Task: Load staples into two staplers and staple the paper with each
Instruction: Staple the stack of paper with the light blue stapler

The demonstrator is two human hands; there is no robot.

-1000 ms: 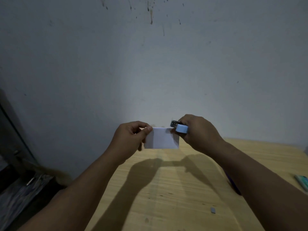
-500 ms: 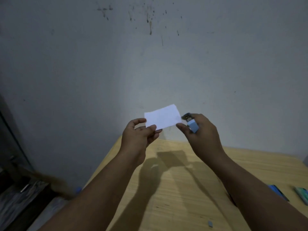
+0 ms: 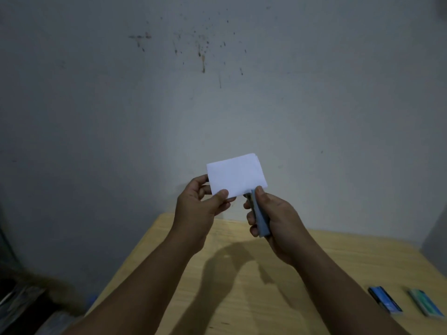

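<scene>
Hovering in the air above a wooden table (image 3: 314, 274), a small folded white paper (image 3: 235, 174) sits between two bare hands, in front of a stained grey wall (image 3: 217, 93). The left hand (image 3: 200, 206) pinches the paper's lower left corner, thumb on the near face and fingers behind, which appears to keep the sheet flat and steady. The right hand (image 3: 273, 218) is wrapped around a small pale blue stapler (image 3: 262, 221), its nose pointing up and meeting the paper's lower right corner, thumb resting near the top. It is too dim to tell whether the corner already sits inside the stapler's mouth. Holding the paper raised likely leaves that corner free for the stapler to bite. Well apart from the hands, on the table at the far right, lie a blue box (image 3: 384, 302) and a green box (image 3: 424, 302), side by side; what they hold cannot be seen.
</scene>
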